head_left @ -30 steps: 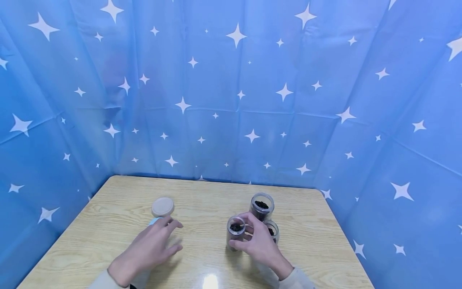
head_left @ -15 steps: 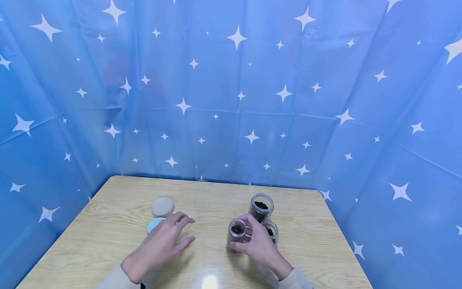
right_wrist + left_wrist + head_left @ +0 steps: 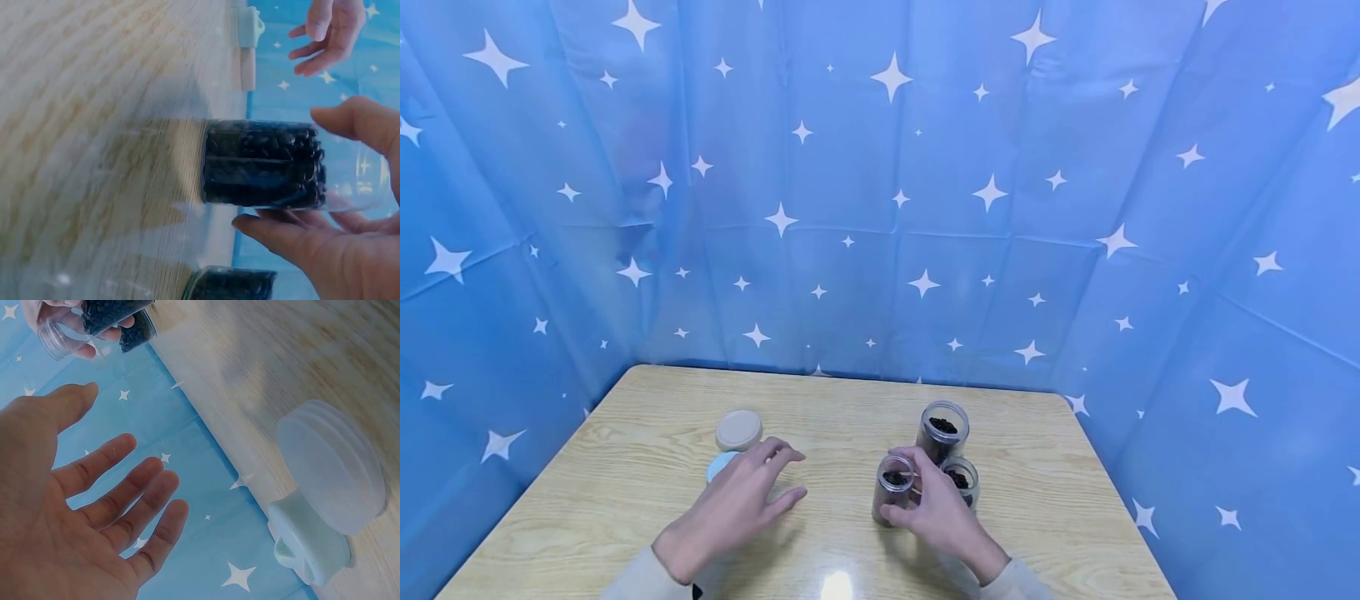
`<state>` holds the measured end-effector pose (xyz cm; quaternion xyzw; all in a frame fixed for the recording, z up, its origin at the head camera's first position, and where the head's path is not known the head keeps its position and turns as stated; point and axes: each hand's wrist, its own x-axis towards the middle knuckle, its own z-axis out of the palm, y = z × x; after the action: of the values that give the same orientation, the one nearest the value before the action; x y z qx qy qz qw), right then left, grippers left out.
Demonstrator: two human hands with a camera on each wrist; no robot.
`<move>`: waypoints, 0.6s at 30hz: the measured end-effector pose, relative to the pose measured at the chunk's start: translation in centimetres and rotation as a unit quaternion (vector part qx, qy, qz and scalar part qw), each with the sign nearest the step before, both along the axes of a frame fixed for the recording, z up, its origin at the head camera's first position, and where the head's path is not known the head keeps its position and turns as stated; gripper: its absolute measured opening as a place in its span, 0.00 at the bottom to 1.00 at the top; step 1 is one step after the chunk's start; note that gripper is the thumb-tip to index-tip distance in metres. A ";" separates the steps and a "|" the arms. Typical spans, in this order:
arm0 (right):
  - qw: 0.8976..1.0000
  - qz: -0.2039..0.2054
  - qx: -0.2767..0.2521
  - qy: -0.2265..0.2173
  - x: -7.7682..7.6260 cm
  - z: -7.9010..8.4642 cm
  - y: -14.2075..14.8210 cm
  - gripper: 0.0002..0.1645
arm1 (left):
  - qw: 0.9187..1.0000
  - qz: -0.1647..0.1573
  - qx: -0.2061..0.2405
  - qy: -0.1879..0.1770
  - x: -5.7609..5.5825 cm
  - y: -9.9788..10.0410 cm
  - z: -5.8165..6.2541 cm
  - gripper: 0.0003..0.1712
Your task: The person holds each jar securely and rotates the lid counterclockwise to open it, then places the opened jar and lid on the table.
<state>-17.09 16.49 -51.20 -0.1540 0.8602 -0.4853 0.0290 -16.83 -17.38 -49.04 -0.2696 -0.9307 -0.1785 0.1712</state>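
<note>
A small clear jar point(image 3: 885, 502) stands upright in front of two others, part-filled with dark, bean-like pieces. Thumb and fingers of my right hand point(image 3: 942, 515) grip its side below the open rim. In the right wrist view the dark contents point(image 3: 262, 165) reach up most of the jar, with clear glass above. My left hand point(image 3: 736, 507) hovers over the table on the left, fingers spread and slightly bent, holding nothing. Just beyond it lie a pale round lid point(image 3: 738, 430) and a light blue lid point(image 3: 720, 464), partly covered by the hand in the head view.
A larger open jar point(image 3: 937, 446) of dark pieces stands behind the gripped one, and another small jar point(image 3: 970, 479) is close to the right hand's knuckles. The wooden table point(image 3: 827, 417) ends at a blue star-patterned curtain point(image 3: 850, 167).
Over the past second my left hand has moved right, away from the lids, uncovering more of the blue one. My right hand keeps its grip; the jar has shifted very slightly toward me.
</note>
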 end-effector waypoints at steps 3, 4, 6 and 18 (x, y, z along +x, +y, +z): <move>1.000 -0.001 0.002 0.004 0.0 0.1 0.0 0.53 | 1.000 -0.002 0.002 0.005 -0.2 0.0 0.0 0.22; 1.000 -0.002 0.002 0.006 0.0 0.1 0.0 0.54 | 1.000 -0.002 0.003 0.006 -0.2 0.0 0.0 0.22; 1.000 -0.003 0.003 0.014 0.1 0.3 0.0 0.55 | 1.000 0.003 0.002 0.007 -0.3 0.1 0.1 0.23; 0.996 0.028 -0.020 0.085 1.5 3.1 1.2 0.53 | 0.999 0.035 0.005 -0.007 -0.9 -0.6 0.3 0.33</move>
<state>-15.59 17.74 -48.15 -0.2189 0.8449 -0.4870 -0.0334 -17.72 -18.01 -48.75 -0.2350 -0.9398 -0.1792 0.1717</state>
